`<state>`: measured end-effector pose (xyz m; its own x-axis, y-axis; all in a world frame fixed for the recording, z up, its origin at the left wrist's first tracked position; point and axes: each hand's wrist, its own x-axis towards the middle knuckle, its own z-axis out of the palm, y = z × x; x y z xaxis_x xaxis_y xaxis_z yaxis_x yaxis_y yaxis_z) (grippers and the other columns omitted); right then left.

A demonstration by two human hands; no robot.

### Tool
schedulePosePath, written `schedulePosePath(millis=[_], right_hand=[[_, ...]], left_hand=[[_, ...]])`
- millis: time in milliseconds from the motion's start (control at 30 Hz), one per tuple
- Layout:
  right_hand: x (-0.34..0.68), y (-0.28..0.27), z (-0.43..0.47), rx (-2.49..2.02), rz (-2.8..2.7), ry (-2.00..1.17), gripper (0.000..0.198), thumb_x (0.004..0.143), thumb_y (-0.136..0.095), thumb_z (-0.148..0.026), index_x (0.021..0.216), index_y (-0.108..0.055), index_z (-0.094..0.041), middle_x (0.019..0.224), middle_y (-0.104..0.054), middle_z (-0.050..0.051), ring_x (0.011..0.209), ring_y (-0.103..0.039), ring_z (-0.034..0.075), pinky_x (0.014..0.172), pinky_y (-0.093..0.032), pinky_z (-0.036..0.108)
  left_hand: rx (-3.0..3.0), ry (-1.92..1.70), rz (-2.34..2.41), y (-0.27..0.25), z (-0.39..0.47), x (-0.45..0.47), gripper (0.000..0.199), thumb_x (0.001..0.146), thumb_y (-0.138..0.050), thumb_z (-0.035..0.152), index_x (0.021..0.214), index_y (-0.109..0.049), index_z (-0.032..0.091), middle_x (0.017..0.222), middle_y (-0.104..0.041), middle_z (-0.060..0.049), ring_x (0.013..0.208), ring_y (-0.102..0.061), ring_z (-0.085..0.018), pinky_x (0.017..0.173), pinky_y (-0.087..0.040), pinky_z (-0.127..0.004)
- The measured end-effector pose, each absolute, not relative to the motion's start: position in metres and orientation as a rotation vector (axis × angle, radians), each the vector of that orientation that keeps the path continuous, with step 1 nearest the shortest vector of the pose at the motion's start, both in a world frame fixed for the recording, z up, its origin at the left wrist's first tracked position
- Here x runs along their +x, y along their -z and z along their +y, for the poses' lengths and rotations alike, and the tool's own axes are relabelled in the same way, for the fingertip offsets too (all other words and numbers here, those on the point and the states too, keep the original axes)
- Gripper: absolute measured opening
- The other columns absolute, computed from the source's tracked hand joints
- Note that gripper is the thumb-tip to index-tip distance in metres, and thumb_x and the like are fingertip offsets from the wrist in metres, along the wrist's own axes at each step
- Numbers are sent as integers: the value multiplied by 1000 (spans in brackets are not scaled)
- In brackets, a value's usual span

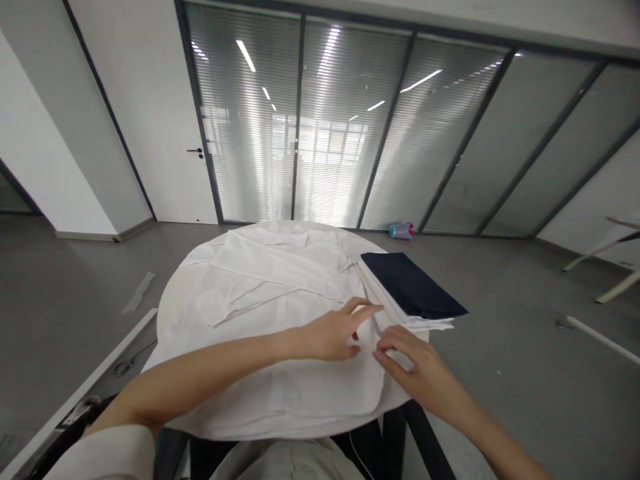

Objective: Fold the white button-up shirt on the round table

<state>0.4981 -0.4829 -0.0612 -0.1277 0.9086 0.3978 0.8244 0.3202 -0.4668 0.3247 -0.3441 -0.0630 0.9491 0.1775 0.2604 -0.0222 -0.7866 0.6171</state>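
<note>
A white shirt point(300, 380) lies spread over the round table, with wrinkled folds and a sleeve-like strip across its far part. My left hand point(337, 332) is over the shirt's right side, index finger stretched towards the right edge and the other fingers loosely bent and apart. Close beside it, my right hand point(413, 360) has thumb and index finger together at the shirt's right edge, pinching the cloth. Just beyond both hands sits a stack of folded cloth, a dark navy piece point(413, 283) on top of white ones point(430, 324).
The pale rim of the round table point(173, 303) shows at the left. Under it stand dark chair parts point(425, 433). A blue and pink item point(401, 231) lies on the floor by the glass partition point(330, 133). White bars point(100, 380) lie on the floor.
</note>
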Motion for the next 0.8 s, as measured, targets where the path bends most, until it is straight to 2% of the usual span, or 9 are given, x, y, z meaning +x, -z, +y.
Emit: schedulePosePath(millis=[33,67,133,167,233,433,533,667,800], right_hand=[[495,54,-480,-1484,-2038,-187,21,97,-53,-33,82,-63,-21,87,-68,6,86,-64,19,79,-52,32],[494,45,-476,-1455,-2116,-222,18,96,-55,-33,86,-65,-21,92,-69,7,92,-65,20,83,-52,33],[494,21,-466,-1409,-2276,-347,16,95,-59,-35,98,-68,-22,99,-70,6,95,-66,19,86,-52,33],[496,7,-458,-1385,-2329,-404,20,95,-60,-37,104,-69,-22,100,-71,6,94,-66,19,85,-52,32],[506,-20,-431,-1375,-2347,-425,26,95,-58,-40,110,-70,-22,97,-72,4,85,-67,17,80,-51,29],[559,-54,-264,-1775,-2136,-39,24,94,-58,-34,103,-73,-18,94,-73,6,82,-65,17,76,-46,24],[582,-39,-177,-2143,-1958,-180,20,90,-65,-26,105,-74,-15,108,-73,9,96,-65,18,84,-44,22],[593,5,-103,-2357,-1711,-339,24,91,-64,-23,104,-72,-4,94,-74,16,83,-68,19,75,-48,24],[592,47,-64,-2411,-1526,-392,38,95,-60,-35,103,-70,0,89,-74,19,76,-68,20,68,-50,26]], left_hand=[[2451,-402,64,67,-338,336,88,73,-71,7,152,-31,18,150,-41,-20,88,-68,-16,80,-54,-31],[2460,-367,12,70,-332,345,81,72,-73,8,146,-41,15,144,-49,-18,90,-68,-18,81,-53,-31],[2490,-335,-31,74,-327,354,49,76,-70,9,124,-61,11,117,-68,-10,92,-69,-20,83,-52,-31],[2509,-344,-38,74,-326,355,34,79,-65,8,112,-66,10,105,-71,-6,93,-69,-20,85,-52,-31],[2552,-382,-91,72,-326,350,22,83,-58,5,102,-68,10,100,-72,-4,96,-69,-20,87,-52,-30],[2793,-396,-289,60,-321,313,35,81,-55,-2,111,-67,11,117,-70,-13,103,-69,-24,86,-56,-32],[2824,-436,-329,63,-316,294,40,86,-48,1,124,-61,9,129,-66,-15,108,-68,-25,87,-57,-33],[2769,-518,-280,71,-311,266,41,96,-40,7,135,-52,11,136,-62,-14,103,-71,-22,84,-58,-30],[2650,-478,-195,64,-308,236,40,104,-40,21,143,-45,16,136,-62,-15,104,-71,-22,88,-57,-29]])
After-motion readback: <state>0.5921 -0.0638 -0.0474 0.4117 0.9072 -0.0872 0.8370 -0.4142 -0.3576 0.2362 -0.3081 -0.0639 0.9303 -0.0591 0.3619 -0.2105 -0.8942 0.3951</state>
